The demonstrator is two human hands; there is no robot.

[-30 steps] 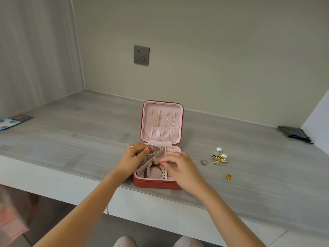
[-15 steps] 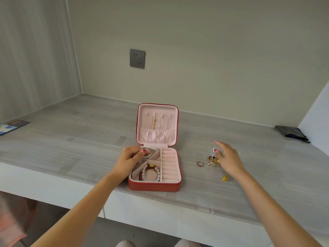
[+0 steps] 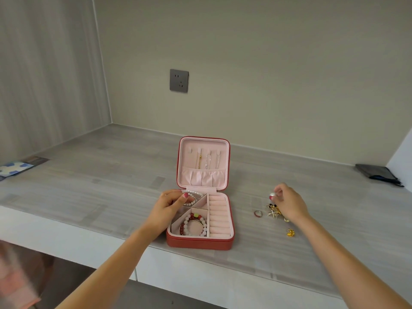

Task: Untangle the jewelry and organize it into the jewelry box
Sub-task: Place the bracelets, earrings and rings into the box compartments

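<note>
Box: the red jewelry box (image 3: pixel 199 241) sits open on the grey counter (image 3: pixel 89 192), its lid upright with three chains (image 3: pixel 207 161) hanging inside.
Left hand: the left hand (image 3: pixel 170 202) rests at the box's far-left compartment, thumb and fingers curled onto a pearl bracelet (image 3: pixel 193 195) lying there.
Near compartment: a red and white bead bracelet (image 3: pixel 193 224) lies coiled — beside it are the empty ring rolls (image 3: pixel 219 216).
Right hand: the right hand (image 3: pixel 287 202) is off to the box's right, fingertips pinching a small pearl earring (image 3: pixel 272 194).
Loose pieces: a ring (image 3: pixel 258 213), a gold tangle (image 3: pixel 273 211) just under the hand, and a gold charm (image 3: pixel 290 233) nearer the edge.
Wall: a grey socket (image 3: pixel 179 80).
</note>
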